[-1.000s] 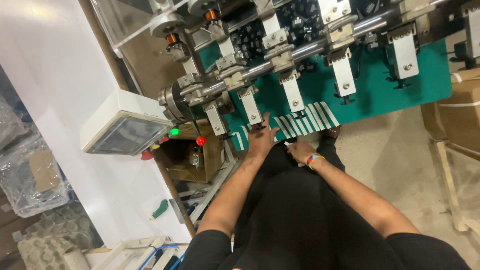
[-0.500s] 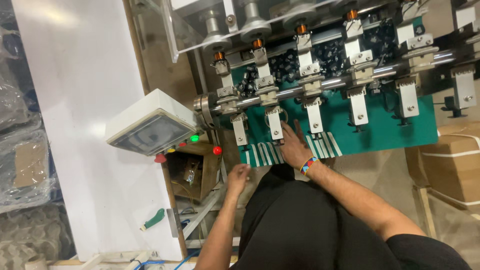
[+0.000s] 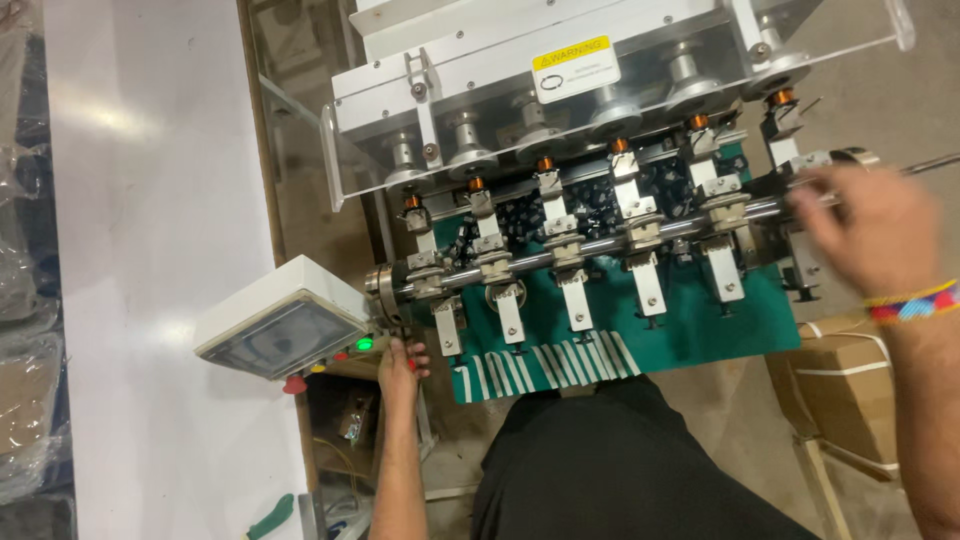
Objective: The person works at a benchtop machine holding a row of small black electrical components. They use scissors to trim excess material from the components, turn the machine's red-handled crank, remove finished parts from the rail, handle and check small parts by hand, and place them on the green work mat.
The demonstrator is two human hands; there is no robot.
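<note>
Down at the bottom middle there's the person's lap in black clothing (image 3: 620, 470), and just left of it the left hand (image 3: 400, 362) reaches up with fingers curled loosely against the underside of the machine, right by the green lit button (image 3: 364, 345) and the red knob (image 3: 295, 383) under the white control box (image 3: 280, 318) at middle left. Whether it's actually pressing or gripping anything there I can't tell, the fingertips are tucked out of sight. Just above the lap a green mat (image 3: 690, 330) hangs off the machine's front with a row of white strips (image 3: 560, 365) laid along its lower edge. Over on the right edge the right hand (image 3: 865, 232) (wearing a colourful beaded wristband (image 3: 912, 302)) is blurred, fingers spread open, at the right end of the steel shaft (image 3: 590, 247) that runs across the middle carrying the white clamp arms (image 3: 575, 300). A cardboard box (image 3: 850, 390) sits at lower right. Farther up are copper-wound coils (image 3: 545, 165) on spindles, then the grey metal housing (image 3: 540, 60) with a yellow label along the top.
</note>
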